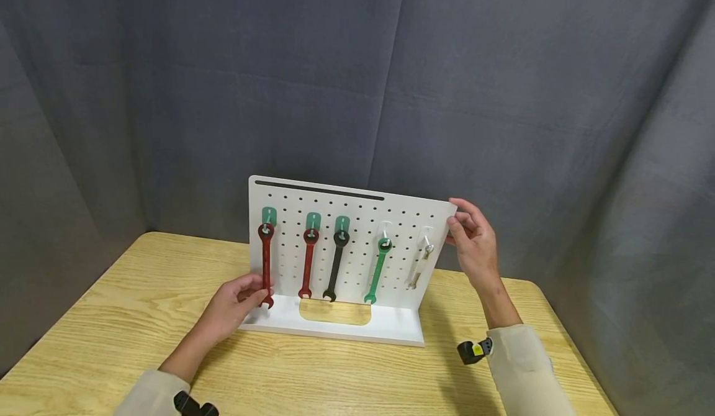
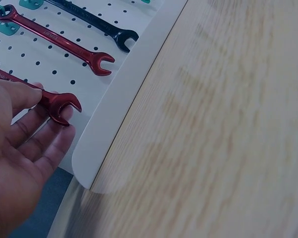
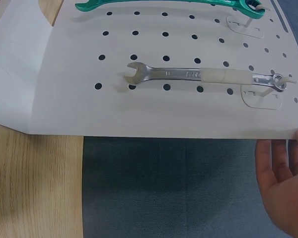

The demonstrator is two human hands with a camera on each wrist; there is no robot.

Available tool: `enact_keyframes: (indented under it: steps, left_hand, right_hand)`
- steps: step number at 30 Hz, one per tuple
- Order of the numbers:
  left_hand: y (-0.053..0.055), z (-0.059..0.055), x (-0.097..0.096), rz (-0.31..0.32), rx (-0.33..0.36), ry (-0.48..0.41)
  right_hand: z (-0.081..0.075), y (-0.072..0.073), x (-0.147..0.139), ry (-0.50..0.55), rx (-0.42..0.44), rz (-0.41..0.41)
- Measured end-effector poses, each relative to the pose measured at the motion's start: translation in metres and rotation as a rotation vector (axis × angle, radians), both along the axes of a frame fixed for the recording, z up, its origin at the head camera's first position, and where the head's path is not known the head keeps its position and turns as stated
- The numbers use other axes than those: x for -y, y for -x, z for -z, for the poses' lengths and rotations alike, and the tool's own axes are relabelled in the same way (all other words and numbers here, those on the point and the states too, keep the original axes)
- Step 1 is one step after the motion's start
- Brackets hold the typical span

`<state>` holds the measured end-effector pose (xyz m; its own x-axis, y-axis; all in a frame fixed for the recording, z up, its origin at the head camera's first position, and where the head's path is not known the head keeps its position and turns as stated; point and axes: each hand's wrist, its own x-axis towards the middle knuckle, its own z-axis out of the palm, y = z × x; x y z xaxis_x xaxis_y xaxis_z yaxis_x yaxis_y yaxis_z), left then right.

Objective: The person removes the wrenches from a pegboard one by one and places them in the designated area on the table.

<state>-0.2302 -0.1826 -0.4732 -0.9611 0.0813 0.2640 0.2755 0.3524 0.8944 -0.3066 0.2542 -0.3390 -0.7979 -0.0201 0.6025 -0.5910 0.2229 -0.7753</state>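
Observation:
A white pegboard [image 1: 357, 267] stands on the table, with several wrenches hanging from its hooks. My left hand [image 1: 231, 307] pinches the lower end of the leftmost red wrench [image 1: 266, 261], thumb in front and fingers behind; its open jaw shows past the fingers in the left wrist view. To its right hang a second red wrench [image 1: 308, 267], a black wrench [image 1: 336, 267] and a green wrench [image 1: 378, 270]. Farthest right is a silver wrench [image 3: 176, 74] with a whitish wrap on its shaft. My right hand [image 1: 475, 242] grips the board's upper right corner between thumb and fingers.
The light wooden table [image 1: 313, 372] extends in front of the board and to both sides. Grey curtains [image 1: 335, 81] hang behind it and at the sides. The board's white base [image 1: 391, 326] has a cut-out at its middle.

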Motion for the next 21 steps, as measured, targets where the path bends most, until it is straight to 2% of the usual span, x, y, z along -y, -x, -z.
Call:
enact_keyframes:
  steps: [9,15,18,21]
  left_hand:
    - [-0.008,-0.003,0.003,0.039,0.025,-0.084]
    - [-0.015,-0.007,0.003,0.052,0.035,-0.083]
    - [-0.017,-0.008,0.002,0.052,0.032,-0.092]
    - [-0.018,-0.010,0.002,0.061,0.016,-0.138]
  right_hand:
    - [0.000,-0.001,0.002,-0.034,-0.007,0.014]
    - [0.000,-0.001,0.002,-0.039,-0.002,0.012]
    - [0.000,-0.001,0.001,-0.043,0.003,0.014]
    - [0.000,-0.001,0.001,-0.045,0.001,0.013]
